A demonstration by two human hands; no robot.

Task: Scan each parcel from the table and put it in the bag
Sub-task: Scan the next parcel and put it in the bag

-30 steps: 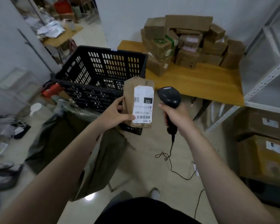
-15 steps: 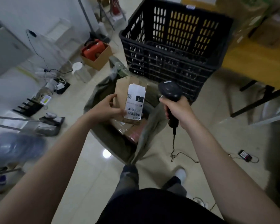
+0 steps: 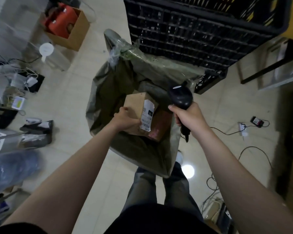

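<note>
The left hand (image 3: 125,118) grips a small cardboard parcel (image 3: 134,105), fingers curled round its near edge. The parcel is a plain brown box with sharp corners and a matte face. It is held tilted over the open mouth of the bag (image 3: 100,92), within the outline of the rim. Whether it touches what lies beneath cannot be told. A white printed label (image 3: 146,115) with a black patch and a barcode folds over the edge of the parcel farthest from the palm.

Just right of the parcel, the right hand (image 3: 187,115) is closed round the handle of a black barcode scanner (image 3: 181,97). The rounded, smooth plastic head of the scanner rises above the fist, over the right rim of the bag.

The bag is a limp olive-green sack, creased and gaping, with crumpled clear film bunched along its far rim. Inside it, below the held parcel and toward the scanner, lies a second parcel (image 3: 159,127), reddish-brown and flat-faced. The rest of the interior is dark folds.

Beyond the scanner stands a black plastic crate (image 3: 193,31) with lattice walls, and its contents are not visible. Far beyond the left hand, an open cardboard carton (image 3: 78,34) holds a red object (image 3: 61,17). The floor is glossy pale tile.
</note>
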